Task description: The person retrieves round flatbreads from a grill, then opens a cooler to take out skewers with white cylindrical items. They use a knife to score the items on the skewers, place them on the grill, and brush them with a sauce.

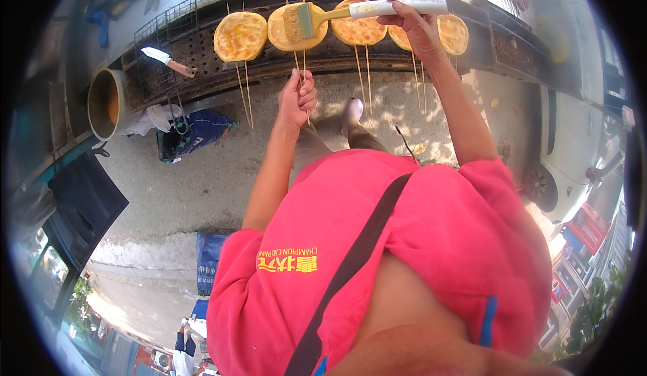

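My left hand point(298, 98) grips the lower ends of two wooden skewers point(305, 61). They run through a round flatbread point(321, 29) lying over the grill point(202, 67). In my right hand point(414, 24) is the white handle of a basting brush point(399, 8). Its bristles rest over the left part of that same bread, hiding some of its surface. To the left lies a skewered flatbread point(240, 36) with a glossy, browned top. On the other side sits a browned flatbread point(359, 32), and two more are farther right, one of them point(401, 38) partly behind my right hand.
A knife with a wooden handle point(181, 68) lies at the grill's left end, near a wire rack point(169, 22). A pot point(119, 104) with brownish contents stands left of it. Bags point(194, 130) hang below the edge. A white car point(568, 148) is at right; another person point(183, 358) is far behind.
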